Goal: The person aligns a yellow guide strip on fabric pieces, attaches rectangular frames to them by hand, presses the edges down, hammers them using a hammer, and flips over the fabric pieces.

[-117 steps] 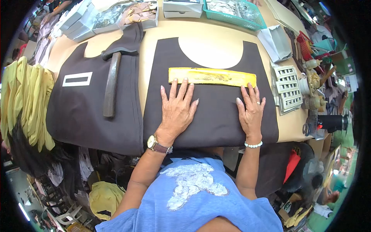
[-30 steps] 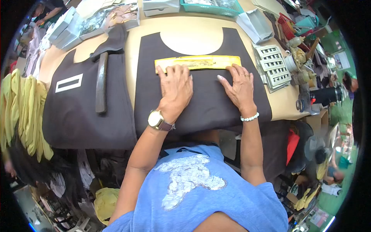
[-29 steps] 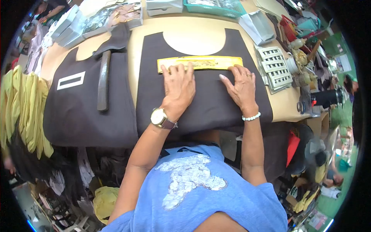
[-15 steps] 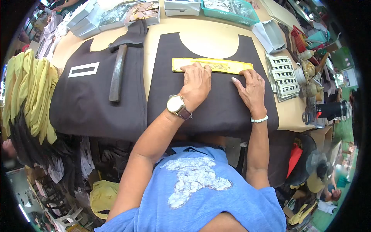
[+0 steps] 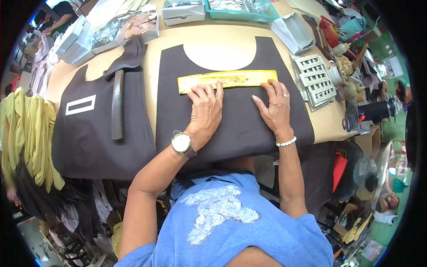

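Note:
A yellow strip with dark smudges lies across a dark cloth panel with a scooped neckline, just below the curve. My left hand rests on the panel, fingers bent and a little apart, their tips at the strip's lower edge. The thumb of that hand is hidden. Near the strip's right end, my right hand touches it with its fingertips, the thumb spread away over the cloth. To the left, a hammer lies on a second dark cloth stack, beside a white rectangular frame mark.
White boxes and a teal basket line the table's back. Pale slotted stencil plates and an open white box stand right. Yellow cloths hang left. Another person is at the far left back.
The view has shifted, so the table contents appear farther left. My left hand's fingers have slid down from atop the strip to its lower edge and spread slightly. My right hand stays by the right end.

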